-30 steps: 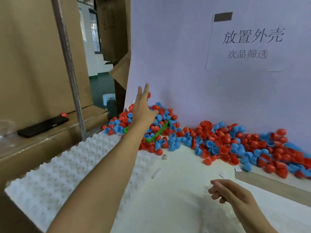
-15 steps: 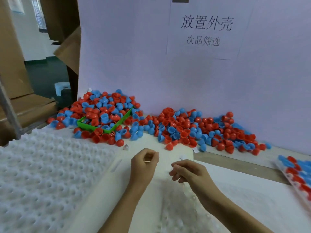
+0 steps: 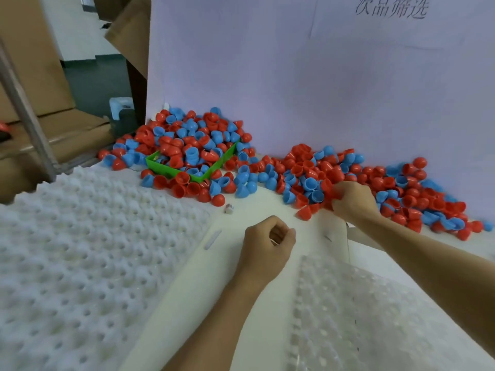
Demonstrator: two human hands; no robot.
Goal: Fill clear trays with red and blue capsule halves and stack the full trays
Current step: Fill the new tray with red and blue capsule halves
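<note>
The right hand [image 3: 351, 200] is digging into the capsule halves [image 3: 308, 178], fingers curled around some, to load the tray [image 3: 361, 317]; the left hand [image 3: 267, 242] is waiting, curled and empty.

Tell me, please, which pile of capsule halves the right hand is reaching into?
The right-hand pile along the white wall; the right hand is in its front edge. The other pile surrounds the green bin, untouched.

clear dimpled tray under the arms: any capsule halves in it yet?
Empty. The clear dimpled plastic tray shows only bare pockets, no red or blue in the visible part.
</note>
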